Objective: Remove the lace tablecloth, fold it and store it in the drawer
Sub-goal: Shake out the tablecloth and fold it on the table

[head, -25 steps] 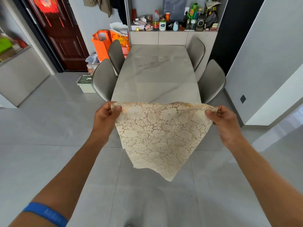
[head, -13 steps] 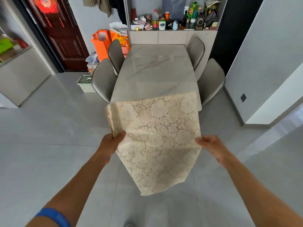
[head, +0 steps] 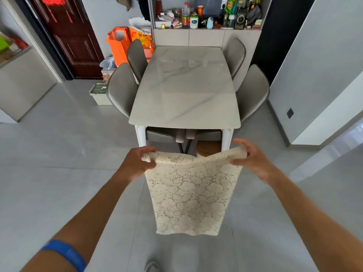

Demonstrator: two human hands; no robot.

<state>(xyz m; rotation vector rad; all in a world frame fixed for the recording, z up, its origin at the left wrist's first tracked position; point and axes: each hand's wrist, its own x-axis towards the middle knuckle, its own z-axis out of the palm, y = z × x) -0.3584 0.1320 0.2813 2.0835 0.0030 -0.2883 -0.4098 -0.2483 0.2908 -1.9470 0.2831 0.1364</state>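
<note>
Both hands hold the lace tablecloth (head: 188, 193) by its top edge, clear of the counter (head: 184, 89).

Left hand (head: 137, 163) pinches one top corner with curled fingers, and the right hand (head: 253, 160) grips the other corner the same way. A moment ago the cloth lay partly on the counter end with the hands low on its sides; now it hangs free in the air in front of the person, as a narrower, neat rectangle. I judge one more fold is made, so the folding is well advanced and the drawer step is left. Its long axis runs top to bottom, with the free end pointing at the floor (head: 59, 154).
</note>
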